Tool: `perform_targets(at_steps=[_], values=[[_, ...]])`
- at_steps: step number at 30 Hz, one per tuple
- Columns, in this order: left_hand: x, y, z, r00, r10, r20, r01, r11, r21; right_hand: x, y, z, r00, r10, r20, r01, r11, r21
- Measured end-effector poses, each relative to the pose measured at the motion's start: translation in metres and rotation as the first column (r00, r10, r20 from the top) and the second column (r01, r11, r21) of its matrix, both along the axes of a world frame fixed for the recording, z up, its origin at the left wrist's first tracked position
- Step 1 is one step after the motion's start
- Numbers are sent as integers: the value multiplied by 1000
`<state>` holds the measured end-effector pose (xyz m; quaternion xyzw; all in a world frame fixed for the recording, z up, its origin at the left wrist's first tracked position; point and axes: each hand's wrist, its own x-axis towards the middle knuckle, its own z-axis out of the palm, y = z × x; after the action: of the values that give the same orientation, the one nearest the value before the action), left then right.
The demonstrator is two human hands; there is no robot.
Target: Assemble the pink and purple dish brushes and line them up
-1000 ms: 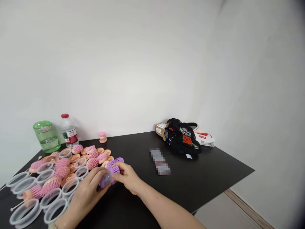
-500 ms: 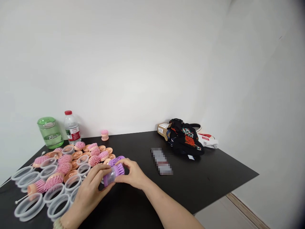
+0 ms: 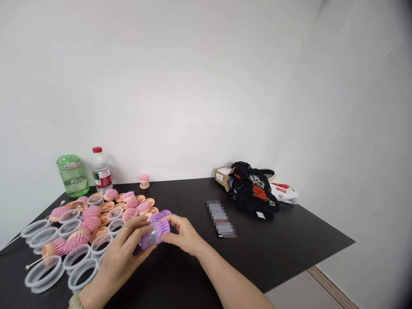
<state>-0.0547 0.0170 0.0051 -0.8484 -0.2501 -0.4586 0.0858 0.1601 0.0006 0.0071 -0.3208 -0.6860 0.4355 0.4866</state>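
A purple brush with soft bristles and a see-through middle is held tilted between both my hands, just above the table. My left hand wraps its fingers and thumb round the clear body and base. At the bristle end, my right hand grips the purple head between thumb and fingers. Behind the brush lie more purple pieces, partly hidden by my hands. To the left are several clear rings, pink bristle heads and peach-coloured round parts.
A pink brush stands near the wall. At the back left are a green bottle and a red-capped water bottle. A blurred phone-like object, a cardboard box, a black patterned bag and a white packet lie rightward.
The view has turned slightly, so the table's things sit a little farther right. My right thumb has shifted a little on the brush head; both hands keep hold of the brush.
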Motion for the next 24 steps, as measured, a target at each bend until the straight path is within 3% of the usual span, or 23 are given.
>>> perform_targets(at_steps=[12,16,20,24], values=[[1,-1,-3,1000,2,-15,-3,1000,-18,-3,-1,1,999,-26,22,25,1000,11],[0,0,-3,1000,-4,-6,4,1000,-29,-1,-3,4,990,-100,101,89,989,115],[-2,-6,10,999,-37,-12,31,954,-299,4,-4,9,995,-38,95,13,968,251],[-5,-8,20,986,-162,40,153,785,-600,3,-4,13,993,63,103,-94,941,324]])
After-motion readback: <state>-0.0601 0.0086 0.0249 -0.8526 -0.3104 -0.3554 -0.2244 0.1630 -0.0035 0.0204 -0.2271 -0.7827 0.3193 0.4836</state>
